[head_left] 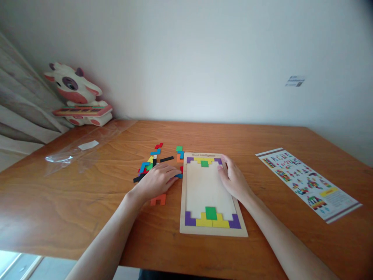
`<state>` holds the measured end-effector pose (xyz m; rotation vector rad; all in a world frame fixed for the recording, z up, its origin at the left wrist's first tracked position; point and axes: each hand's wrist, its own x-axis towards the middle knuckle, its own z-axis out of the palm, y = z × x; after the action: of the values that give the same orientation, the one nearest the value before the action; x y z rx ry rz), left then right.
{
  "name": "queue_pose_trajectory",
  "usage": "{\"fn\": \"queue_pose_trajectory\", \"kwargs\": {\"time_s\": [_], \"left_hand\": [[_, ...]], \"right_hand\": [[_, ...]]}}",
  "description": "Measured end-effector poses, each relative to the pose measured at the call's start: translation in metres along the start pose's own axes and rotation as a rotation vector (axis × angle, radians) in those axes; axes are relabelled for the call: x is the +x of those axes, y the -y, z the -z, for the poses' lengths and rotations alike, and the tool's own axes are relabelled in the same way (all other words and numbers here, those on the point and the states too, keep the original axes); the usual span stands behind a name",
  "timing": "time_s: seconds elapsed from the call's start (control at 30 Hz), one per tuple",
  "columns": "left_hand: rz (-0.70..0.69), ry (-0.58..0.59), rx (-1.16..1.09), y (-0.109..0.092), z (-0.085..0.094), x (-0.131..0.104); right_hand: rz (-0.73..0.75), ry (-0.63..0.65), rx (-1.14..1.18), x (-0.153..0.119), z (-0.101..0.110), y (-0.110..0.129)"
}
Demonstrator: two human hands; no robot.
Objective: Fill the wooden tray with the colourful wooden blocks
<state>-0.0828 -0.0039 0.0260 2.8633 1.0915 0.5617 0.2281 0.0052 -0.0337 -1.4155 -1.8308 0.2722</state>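
Note:
A wooden puzzle board (pixel 201 191) lies flat on the table, with purple, yellow and green pieces set along its top and bottom ends. My right hand (pixel 232 179) grips the board's upper right rim, thumb over the inner edge. Left of the board, my left hand (pixel 157 179) is over a loose heap of coloured pieces, fingers bent and closed around a blue puzzle piece (pixel 178 176) that shows at their tips. Part of the heap is hidden under this hand. An orange piece (pixel 158 200) lies just below it, and a black bar (pixel 166 159) just above.
A printed pattern sheet (pixel 309 182) lies on the table (pixel 279 241) at the right. At the left are a clear plastic bag (pixel 70 155) and a cow-shaped toy keyboard (pixel 83 111) beside the curtain. A wall closes off the back.

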Motion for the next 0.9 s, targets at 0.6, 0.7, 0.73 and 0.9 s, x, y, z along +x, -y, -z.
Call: {"fn": "queue_pose_trajectory", "kwargs": {"time_s": [0.6,0.7,0.73,0.9], "left_hand": [[0.373,-0.361,-0.276,-0.017,-0.004,0.008],[0.527,-0.315,-0.572,-0.026,-0.01,0.013],[0.572,-0.3,-0.684,-0.028,-0.013,0.014],[0.637,-0.235,-1.034,-0.033,-0.024,0.016]], "right_hand": [[-0.009,0.004,0.005,0.002,0.002,0.002],[-0.014,-0.015,0.012,0.002,0.004,0.004],[-0.007,-0.029,0.013,0.003,0.005,0.006],[0.116,-0.079,0.022,0.005,0.015,0.024]]}}
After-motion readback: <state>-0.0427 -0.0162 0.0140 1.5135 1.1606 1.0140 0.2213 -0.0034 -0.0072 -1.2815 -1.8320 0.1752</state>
